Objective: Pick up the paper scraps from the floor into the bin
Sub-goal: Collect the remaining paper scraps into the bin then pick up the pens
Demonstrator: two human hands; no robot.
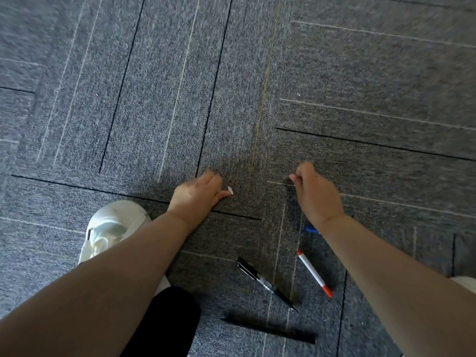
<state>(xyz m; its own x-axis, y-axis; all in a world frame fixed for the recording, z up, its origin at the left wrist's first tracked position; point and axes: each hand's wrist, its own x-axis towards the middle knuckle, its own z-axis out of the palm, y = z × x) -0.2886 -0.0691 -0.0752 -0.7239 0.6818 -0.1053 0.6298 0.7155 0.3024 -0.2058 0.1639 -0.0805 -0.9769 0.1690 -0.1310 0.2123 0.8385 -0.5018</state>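
On the gray floor [154, 99], a tiny white paper scrap [230, 190] touches the thumb of the left hand [198, 194] (fingers spread). The right hand [316, 191] is curled; holding what, I cannot tell.

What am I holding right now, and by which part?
A white paper scrap sits at the thumb tip of the left hand. I cannot tell whether it is pinched or merely touched. The right hand has curled fingers, with nothing visible between them.
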